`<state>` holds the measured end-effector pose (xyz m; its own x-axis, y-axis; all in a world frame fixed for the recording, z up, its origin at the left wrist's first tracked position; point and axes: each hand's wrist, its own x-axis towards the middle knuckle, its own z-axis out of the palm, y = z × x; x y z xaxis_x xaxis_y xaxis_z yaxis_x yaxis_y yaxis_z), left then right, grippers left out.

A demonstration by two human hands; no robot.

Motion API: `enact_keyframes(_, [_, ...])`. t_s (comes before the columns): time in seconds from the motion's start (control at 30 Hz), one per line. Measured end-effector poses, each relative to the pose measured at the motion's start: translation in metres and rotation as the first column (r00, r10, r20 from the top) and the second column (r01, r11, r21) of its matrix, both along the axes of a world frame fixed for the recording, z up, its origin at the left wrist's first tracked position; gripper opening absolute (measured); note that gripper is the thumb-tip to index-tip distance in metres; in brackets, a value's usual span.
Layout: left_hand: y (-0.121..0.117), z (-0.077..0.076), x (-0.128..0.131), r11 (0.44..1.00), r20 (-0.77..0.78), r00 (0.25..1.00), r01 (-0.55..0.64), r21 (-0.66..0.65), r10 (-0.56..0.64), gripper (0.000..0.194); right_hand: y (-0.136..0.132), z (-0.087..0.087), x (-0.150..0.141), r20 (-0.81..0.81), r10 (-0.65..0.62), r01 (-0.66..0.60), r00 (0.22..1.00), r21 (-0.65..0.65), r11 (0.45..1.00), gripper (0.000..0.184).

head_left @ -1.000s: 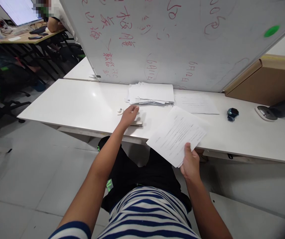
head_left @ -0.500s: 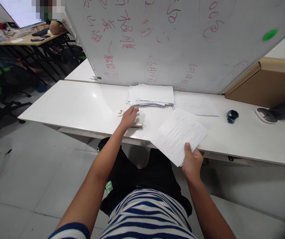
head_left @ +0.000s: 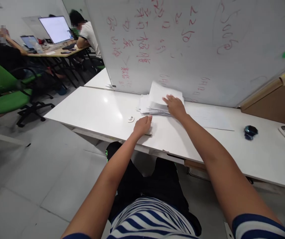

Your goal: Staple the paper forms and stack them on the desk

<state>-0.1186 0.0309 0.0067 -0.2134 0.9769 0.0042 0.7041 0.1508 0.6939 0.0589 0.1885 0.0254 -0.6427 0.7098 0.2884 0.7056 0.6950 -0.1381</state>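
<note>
Over a small stapler (head_left: 149, 133) near the desk's front edge, my left hand (head_left: 142, 127) is curled closed, hiding most of it. My right hand (head_left: 176, 108) reaches across to the paper stack (head_left: 144, 108) by the whiteboard. Its fingers are spread on a white sheet (head_left: 161, 94) that lies tilted on top, the far left corner lifted. A small white object (head_left: 131, 119), maybe an earphone, is left of my left hand.
The whiteboard (head_left: 172, 59) with red writing stands behind the white desk (head_left: 95, 106). Another paper (head_left: 214, 118), a dark blue object (head_left: 250, 132) and a cardboard box (head_left: 272, 98) are to the right. Two people sit at a far table; a green chair (head_left: 10, 99) stands left.
My right hand has carried the printed paper from the desk's front edge up onto the stack. My left hand has lowered onto the stapler. The view has swung left.
</note>
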Motion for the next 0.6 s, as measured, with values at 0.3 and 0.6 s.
enact_keyframes(0.3, [0.0, -0.001, 0.0, 0.998, -0.155, 0.986, 0.058, 0.01, -0.055, 0.059, 0.013, -0.037, -0.002, 0.164, -0.065, 0.082, 0.984, -0.101, 0.991, 0.05])
enact_keyframes(0.6, [0.001, -0.002, 0.0, 0.998, -0.141, 0.988, 0.063, 0.015, -0.06, 0.055, 0.011, -0.04, 0.006, 0.103, -0.165, 0.179, 0.981, -0.138, 0.974, 0.051])
